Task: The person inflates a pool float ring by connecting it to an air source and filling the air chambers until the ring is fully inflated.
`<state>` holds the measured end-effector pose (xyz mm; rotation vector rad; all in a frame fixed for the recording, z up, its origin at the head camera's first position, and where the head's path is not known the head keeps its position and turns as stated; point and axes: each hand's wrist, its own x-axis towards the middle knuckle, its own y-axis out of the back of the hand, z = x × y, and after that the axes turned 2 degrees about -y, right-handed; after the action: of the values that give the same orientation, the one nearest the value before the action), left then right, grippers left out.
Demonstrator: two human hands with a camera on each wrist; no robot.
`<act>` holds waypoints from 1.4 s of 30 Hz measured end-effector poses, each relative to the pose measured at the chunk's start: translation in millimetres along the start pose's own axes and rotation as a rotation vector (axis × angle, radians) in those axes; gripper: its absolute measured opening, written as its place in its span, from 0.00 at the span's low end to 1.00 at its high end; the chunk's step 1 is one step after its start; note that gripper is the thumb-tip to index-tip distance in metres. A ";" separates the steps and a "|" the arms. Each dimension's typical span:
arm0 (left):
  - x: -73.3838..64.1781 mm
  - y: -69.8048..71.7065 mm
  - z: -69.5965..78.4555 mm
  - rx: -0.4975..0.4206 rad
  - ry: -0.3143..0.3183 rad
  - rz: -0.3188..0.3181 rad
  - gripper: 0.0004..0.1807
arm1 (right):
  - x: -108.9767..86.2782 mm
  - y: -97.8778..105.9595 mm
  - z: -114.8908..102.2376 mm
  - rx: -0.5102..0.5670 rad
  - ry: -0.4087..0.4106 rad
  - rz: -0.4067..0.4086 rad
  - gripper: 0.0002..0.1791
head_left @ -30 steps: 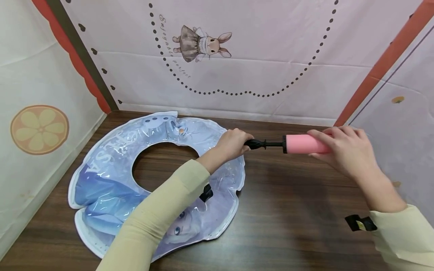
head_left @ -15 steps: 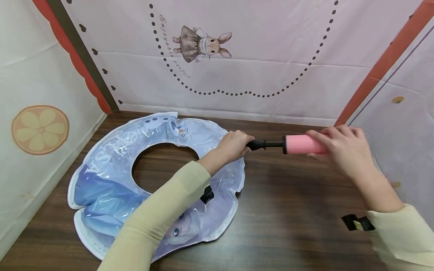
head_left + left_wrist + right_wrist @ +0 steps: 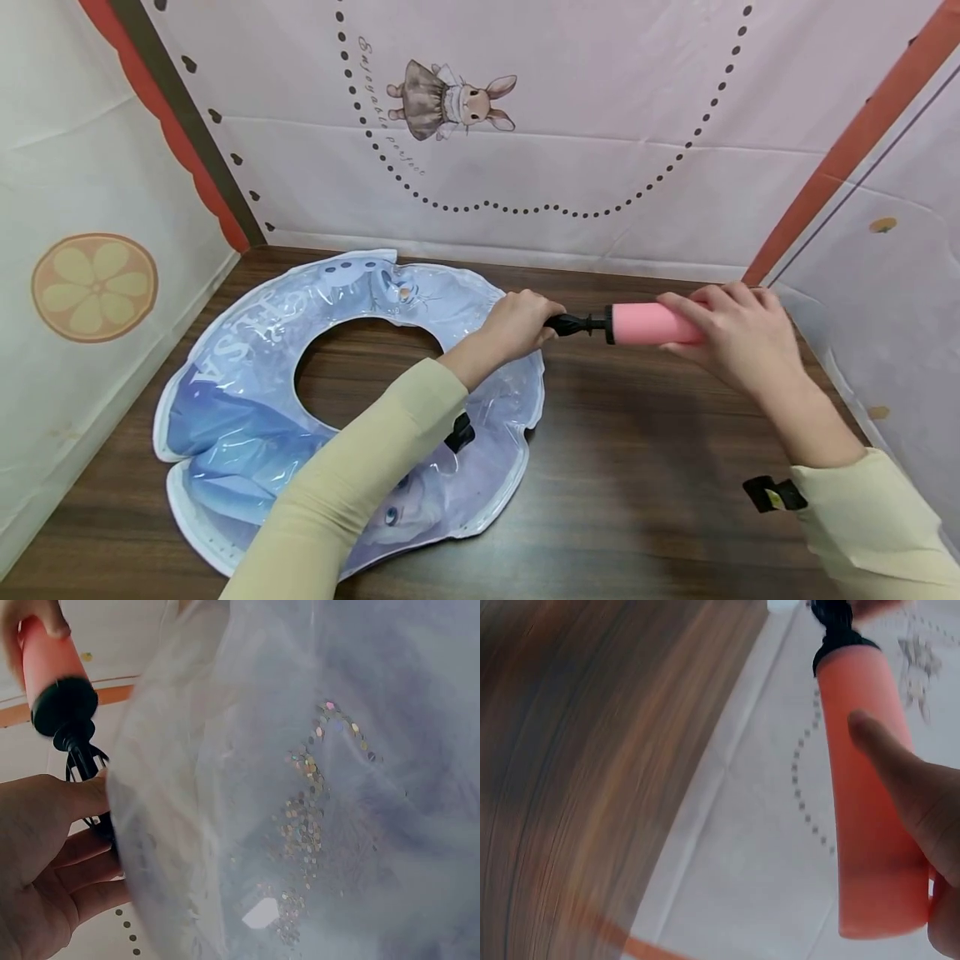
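Note:
A hand pump [image 3: 645, 323] with a pink barrel and a black end piece is held level above the table, just right of a blue swim ring [image 3: 225, 392]. My left hand [image 3: 517, 323] grips the black end piece at the ring's right edge. Around the far part of the pink barrel curls my right hand [image 3: 738, 337]; the right wrist view shows its thumb along the side. Only a short stretch of black rod shows between barrel and end piece. In the left wrist view, the clear plastic ring with loose glitter [image 3: 304, 825] is close up; where the pump's tip meets it is hidden.
The ring lies on a dark wooden table [image 3: 600, 500], partly inflated, with wrinkled edges and an open centre. Printed cloth walls stand behind [image 3: 570, 100], at the left [image 3: 60, 400] and at the right. Black straps [image 3: 775, 494] hang from the sleeves.
My right hand and the pink barrel have moved left toward my left hand, so less of the black rod shows. The left hand and the ring have hardly moved.

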<state>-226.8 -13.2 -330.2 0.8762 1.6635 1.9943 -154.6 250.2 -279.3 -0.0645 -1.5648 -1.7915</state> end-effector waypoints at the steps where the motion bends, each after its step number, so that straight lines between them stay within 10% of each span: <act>1: 0.7 0.3 -0.3 -0.005 0.000 -0.006 0.10 | -3.4 2.7 5.1 -0.001 -0.012 -0.013 0.36; 5: 2.8 1.0 -4.2 -0.016 -0.007 -0.003 0.08 | -18.5 15.5 27.8 -0.015 -0.077 -0.073 0.46; 11: 1.5 0.9 -11.3 0.012 0.021 0.007 0.06 | -35.6 29.7 49.6 -0.057 -0.174 -0.128 0.33; 15: 1.4 0.5 -10.0 0.008 0.000 -0.002 0.06 | -25.0 19.4 35.2 -0.032 -0.092 -0.042 0.44; 28: 1.9 -4.2 -3.1 0.011 -0.016 0.028 0.02 | 8.7 -16.7 -20.3 -0.056 0.009 0.011 0.33; 42: 4.4 0.4 -6.2 0.003 0.016 -0.048 0.06 | -41.8 20.8 45.0 -0.048 -0.165 -0.120 0.41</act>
<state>-234.3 -14.8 -329.5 0.8156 1.6806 1.9724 -131.9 310.3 -271.0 -0.1470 -1.6719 -1.9599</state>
